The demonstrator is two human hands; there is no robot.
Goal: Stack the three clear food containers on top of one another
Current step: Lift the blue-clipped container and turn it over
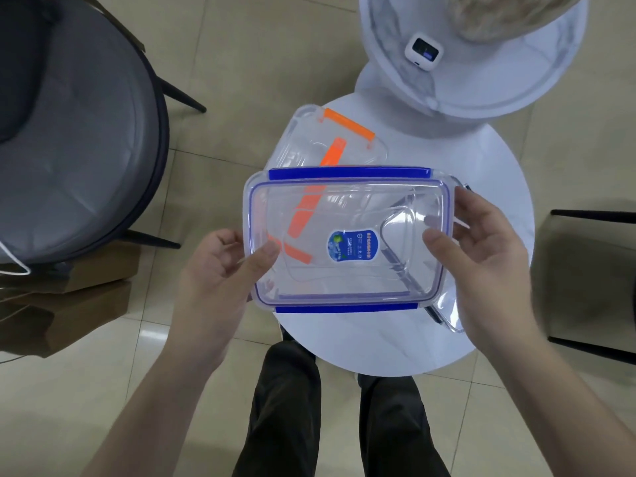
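A large clear container with blue clips [347, 215] and a blue label on its lid is held level above the small round white table [495, 270]. My left hand [223, 270] grips its left end, thumb on the lid. My right hand [481, 256] grips its right end. Beneath it, on the table, lies a clear container with orange clips [330, 139], partly covered and seen through the lid. A third clear container with dark clips [447, 315] sits under the right side, only its near right corner showing.
A taller round white table [447, 63] with a small white device [422, 51] and a bowl stands behind. A grey cushioned chair [75, 139] is at left, cardboard boxes [69, 304] below it, a dark stool [592, 280] at right. My legs stand against the table's near edge.
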